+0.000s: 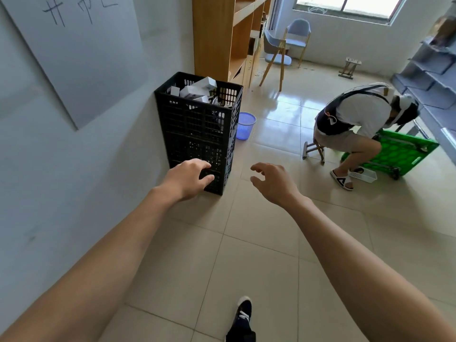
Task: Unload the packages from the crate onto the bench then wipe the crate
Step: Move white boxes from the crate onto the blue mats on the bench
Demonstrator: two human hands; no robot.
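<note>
A tall stack of black plastic crates (pixel 197 129) stands on the tiled floor against the left wall. Several white and grey packages (pixel 197 91) stick out of the top crate. Both my arms are stretched forward. My left hand (pixel 188 178) is in front of the stack's lower part, fingers loosely curled, holding nothing; whether it touches the crate I cannot tell. My right hand (pixel 274 183) hovers to the right of the stack over the floor, fingers loosely curled and empty. No bench is in view.
A blue mesh waste basket (pixel 245 125) sits behind the crates. A wooden shelf unit (pixel 222 38) rises beyond them. At the right a person (pixel 355 124) sits on a stool beside a green folding cart (pixel 394 154) and grey shelves (pixel 429 77). Chairs (pixel 293 43) stand near the window.
</note>
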